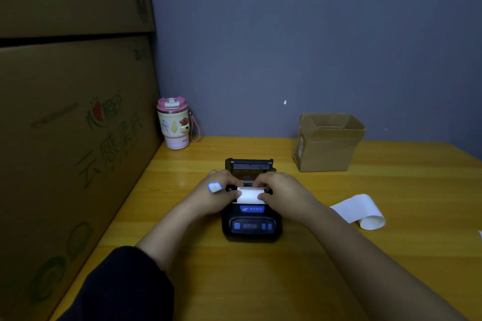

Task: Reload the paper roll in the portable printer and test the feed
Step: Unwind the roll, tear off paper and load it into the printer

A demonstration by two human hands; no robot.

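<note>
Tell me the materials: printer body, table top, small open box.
Printer: looks like matte black moulded plastic with rounded edges and blue buttons. Table: apparently wood or wood-look laminate, yellow-orange with a faint sheen and plank lines. Small open box: brown corrugated cardboard, dull, with creased upright flaps.

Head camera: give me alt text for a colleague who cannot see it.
Both hands, left hand and right hand, hold a white paper strip over the open black printer on a yellow wooden table. A loose curled paper piece, a small cardboard box and a pink tumbler sit around it.
</note>
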